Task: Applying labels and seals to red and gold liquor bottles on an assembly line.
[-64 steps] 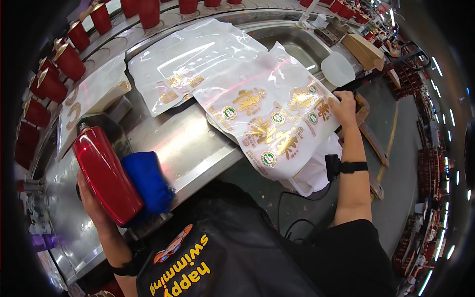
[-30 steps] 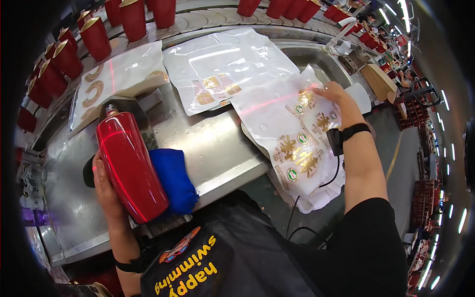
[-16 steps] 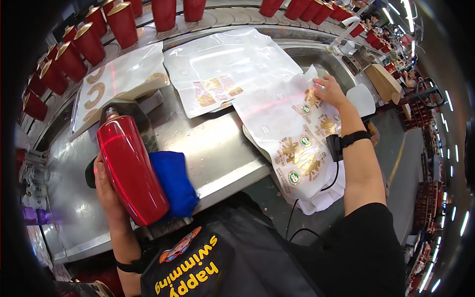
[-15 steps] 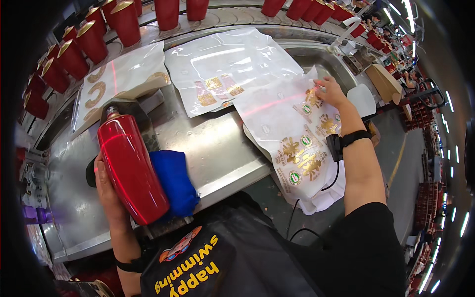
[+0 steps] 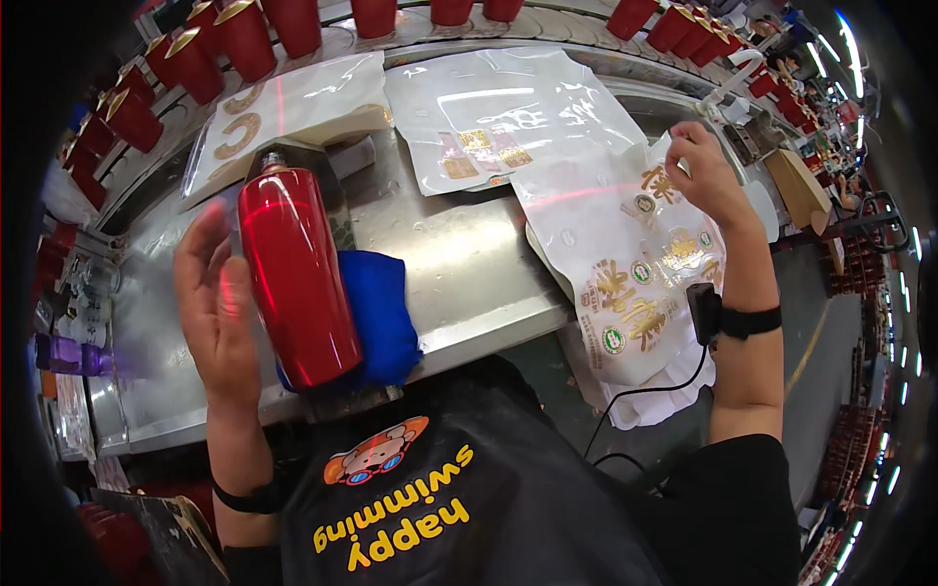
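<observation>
In the head view, red bottle (image 5: 298, 278) lying over the surface (image 5: 459, 273), neck pointing away, nestled against blue cloth (image 5: 383, 317), likely to cushion the gloss and prevent rolling. Left hand (image 5: 217, 313) just beside, fingers spread, released. Across to right hand (image 5: 710, 181): fingers curled at the printed sheet (image 5: 567, 220), top corner, no telling whether gripping. Sheet overhanging the edge, probably for easy reach. Beyond, sink (image 5: 653, 109) partly covered, contents hidden; carton (image 5: 796, 190) alongside, inside unclear.

The left grip (image 5: 217, 303) is spread beside a red bottle (image 5: 298, 273); the right grip (image 5: 699, 166) pinches a gold-printed sheet (image 5: 586, 234).
</observation>
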The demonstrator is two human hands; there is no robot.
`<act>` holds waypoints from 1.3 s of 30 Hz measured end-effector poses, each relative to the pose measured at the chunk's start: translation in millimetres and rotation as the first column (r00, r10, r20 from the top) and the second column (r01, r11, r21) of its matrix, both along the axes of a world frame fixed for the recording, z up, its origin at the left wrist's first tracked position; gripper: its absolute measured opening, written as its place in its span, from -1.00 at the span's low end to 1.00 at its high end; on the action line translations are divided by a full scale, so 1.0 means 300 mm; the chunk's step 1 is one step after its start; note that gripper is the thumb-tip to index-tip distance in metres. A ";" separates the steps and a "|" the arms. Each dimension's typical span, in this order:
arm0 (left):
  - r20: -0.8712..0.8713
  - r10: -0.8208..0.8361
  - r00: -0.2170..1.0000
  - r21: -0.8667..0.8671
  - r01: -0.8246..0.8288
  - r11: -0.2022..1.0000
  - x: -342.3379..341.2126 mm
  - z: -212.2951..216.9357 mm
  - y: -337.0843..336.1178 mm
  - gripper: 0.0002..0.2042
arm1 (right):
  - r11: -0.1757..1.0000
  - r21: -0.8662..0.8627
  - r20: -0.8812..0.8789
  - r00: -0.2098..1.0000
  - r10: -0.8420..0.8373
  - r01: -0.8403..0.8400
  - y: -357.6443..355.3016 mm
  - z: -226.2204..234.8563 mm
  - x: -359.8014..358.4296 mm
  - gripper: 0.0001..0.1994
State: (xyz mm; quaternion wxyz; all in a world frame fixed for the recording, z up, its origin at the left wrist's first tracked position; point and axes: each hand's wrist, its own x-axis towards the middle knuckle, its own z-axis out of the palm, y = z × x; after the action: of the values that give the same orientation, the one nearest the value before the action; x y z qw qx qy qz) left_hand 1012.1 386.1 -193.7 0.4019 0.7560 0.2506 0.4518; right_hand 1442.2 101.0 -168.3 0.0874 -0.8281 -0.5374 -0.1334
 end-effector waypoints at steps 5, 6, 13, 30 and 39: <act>-0.300 -0.449 0.842 0.127 0.502 0.855 0.150 0.187 -0.153 -0.55 | 0.944 0.088 0.029 0.948 0.316 -0.317 0.165 0.183 -0.302 -0.90; -0.325 -0.476 0.817 0.108 0.532 0.840 0.178 0.194 -0.181 -0.52 | 0.922 0.112 -0.002 0.928 0.373 -0.371 0.195 0.216 -0.367 -0.90; -0.306 -0.379 0.873 0.221 0.452 0.864 0.289 0.145 -0.223 -0.72 | 0.755 0.341 -0.194 0.744 0.639 -0.559 0.329 0.266 -0.626 -0.87; -0.154 -0.432 0.888 0.040 0.443 0.896 0.232 0.099 -0.205 -0.89 | 0.777 0.537 -0.630 0.457 0.628 -0.328 0.363 0.131 -0.651 -0.92; -0.098 -0.307 0.947 0.209 0.321 0.924 0.223 0.122 -0.183 -0.65 | 0.803 0.510 -0.652 0.471 0.594 -0.308 0.389 0.175 -0.673 -0.91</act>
State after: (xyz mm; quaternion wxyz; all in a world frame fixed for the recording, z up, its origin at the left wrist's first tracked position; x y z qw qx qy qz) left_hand 1078.9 331.1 -157.3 0.3738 0.8406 0.0869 0.3823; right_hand 1240.4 217.8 -115.9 0.4805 -0.5975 -0.6141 0.1870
